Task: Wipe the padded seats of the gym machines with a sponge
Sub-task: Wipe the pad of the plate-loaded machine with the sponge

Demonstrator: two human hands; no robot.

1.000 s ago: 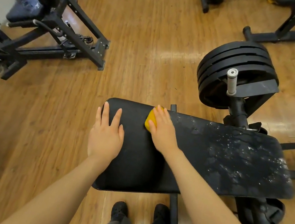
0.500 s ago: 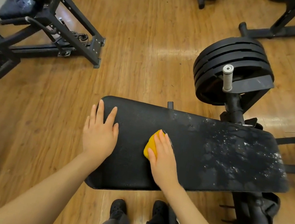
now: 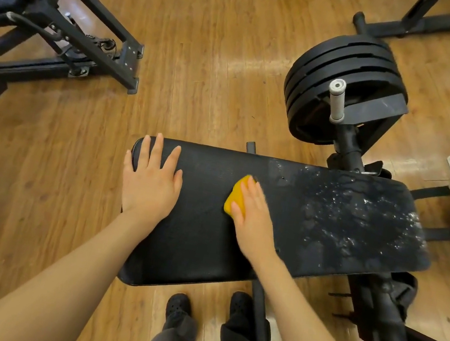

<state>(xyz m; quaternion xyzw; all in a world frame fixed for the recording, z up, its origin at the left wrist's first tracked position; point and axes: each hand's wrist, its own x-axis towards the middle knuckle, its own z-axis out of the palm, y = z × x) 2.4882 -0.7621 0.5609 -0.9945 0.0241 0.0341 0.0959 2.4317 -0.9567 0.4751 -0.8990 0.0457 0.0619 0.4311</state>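
L hand [image 3: 151, 178] flat, fingers spread, palm down on black seat pad [image 3: 196, 243]. R hand [image 3: 252, 213] just right of it, pressing 1 yellow sponge [image 3: 235, 199] onto pad, fingers straight over it.

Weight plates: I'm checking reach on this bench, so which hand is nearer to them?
Right. The right hand presses the sponge mid-pad, closer to the weight plates; the left hand rests flat on the pad's far end.
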